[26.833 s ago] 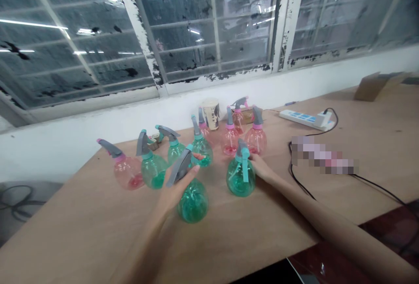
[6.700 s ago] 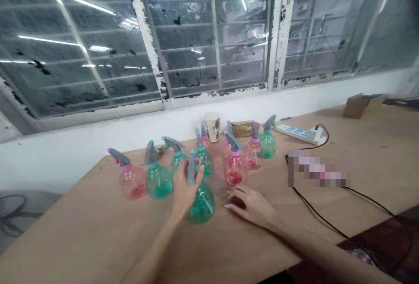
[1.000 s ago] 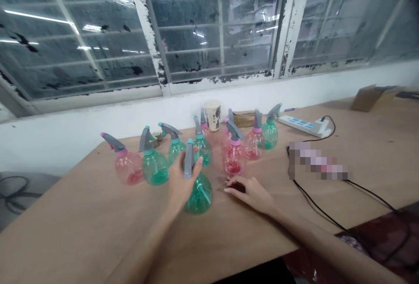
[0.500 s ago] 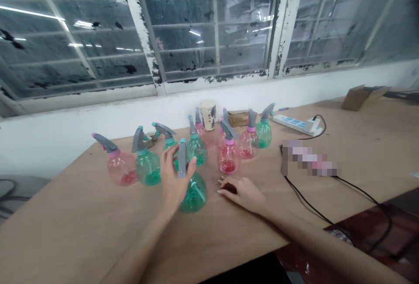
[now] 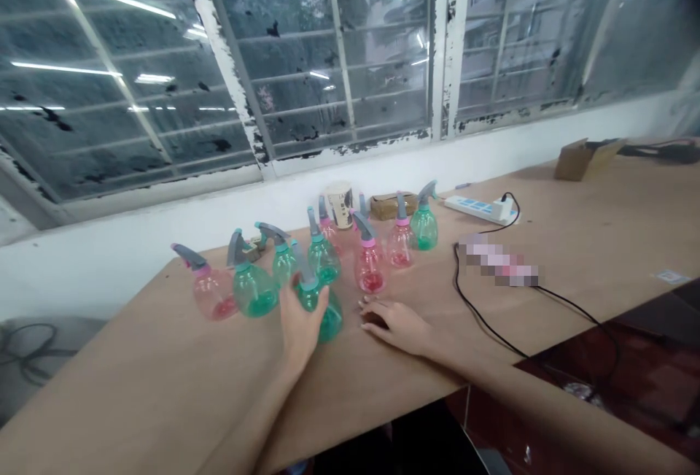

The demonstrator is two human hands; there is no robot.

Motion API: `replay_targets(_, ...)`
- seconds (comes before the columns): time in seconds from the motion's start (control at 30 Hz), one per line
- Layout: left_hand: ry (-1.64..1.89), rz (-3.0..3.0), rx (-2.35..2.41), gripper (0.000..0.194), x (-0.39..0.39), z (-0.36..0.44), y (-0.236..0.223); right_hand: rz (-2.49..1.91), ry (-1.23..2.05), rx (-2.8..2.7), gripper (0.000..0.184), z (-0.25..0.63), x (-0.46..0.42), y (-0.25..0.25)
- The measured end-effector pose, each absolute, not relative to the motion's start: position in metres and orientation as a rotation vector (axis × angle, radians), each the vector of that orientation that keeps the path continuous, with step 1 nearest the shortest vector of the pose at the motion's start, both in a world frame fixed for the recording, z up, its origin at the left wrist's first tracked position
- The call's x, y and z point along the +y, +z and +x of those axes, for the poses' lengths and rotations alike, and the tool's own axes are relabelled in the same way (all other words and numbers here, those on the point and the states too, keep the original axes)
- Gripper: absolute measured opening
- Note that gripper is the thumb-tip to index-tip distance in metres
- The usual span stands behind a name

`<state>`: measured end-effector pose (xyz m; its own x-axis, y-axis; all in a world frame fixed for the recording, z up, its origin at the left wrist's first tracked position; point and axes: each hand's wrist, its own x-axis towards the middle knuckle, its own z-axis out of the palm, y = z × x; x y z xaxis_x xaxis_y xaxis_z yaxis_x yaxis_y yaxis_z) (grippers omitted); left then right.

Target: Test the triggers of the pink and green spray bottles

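A green spray bottle (image 5: pixel 331 320) with a grey trigger head stands at the front of a cluster of similar bottles. My left hand (image 5: pixel 298 323) is closed around it near the neck, the thumb on the near side and the other fingers partly hidden behind. To its right, my right hand (image 5: pixel 398 325) rests on the table, fingers loosely bent and apart, with nothing visible in it. Just beyond those fingertips is a pink spray bottle (image 5: pixel 372 272). Left of the held bottle stand another green spray bottle (image 5: pixel 254 294) and a pink spray bottle (image 5: pixel 212 294).
More spray bottles, including a green one (image 5: pixel 424 228), stand further back near a paper cup (image 5: pixel 340 206) and a brown package (image 5: pixel 392 206). A power strip (image 5: pixel 475 208), black cables (image 5: pixel 475 313) and a cardboard box (image 5: pixel 584 160) lie to the right on the table (image 5: pixel 186 380).
My left hand has gone lower on the green spray bottle, from beside its trigger head to around the neck. The right hand keeps its place on the table. The camera view has shifted slightly.
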<state>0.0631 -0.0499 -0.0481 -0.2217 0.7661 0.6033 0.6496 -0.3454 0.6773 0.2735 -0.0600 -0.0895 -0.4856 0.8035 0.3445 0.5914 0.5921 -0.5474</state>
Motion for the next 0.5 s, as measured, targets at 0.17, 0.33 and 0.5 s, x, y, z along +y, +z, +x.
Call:
replay_targets(0.17, 1.387, 1.877, 1.782, 0.065, -0.057, 0.061, -0.064, -1.121, 0.542, -2.239, 0.032, 0.302, -0.076, -0.088)
replay_targets(0.33, 1.304, 1.905, 1.741, 0.070, -0.046, 0.069, -0.061, -1.208, 0.613, -2.166, 0.034, 0.342, -0.083, -0.085)
replay_targets(0.5, 1.253, 2.057, 1.741, 0.072, -0.023, 0.084, -0.058, -1.263, 0.614, -1.959, 0.037, 0.378, -0.069, -0.083)
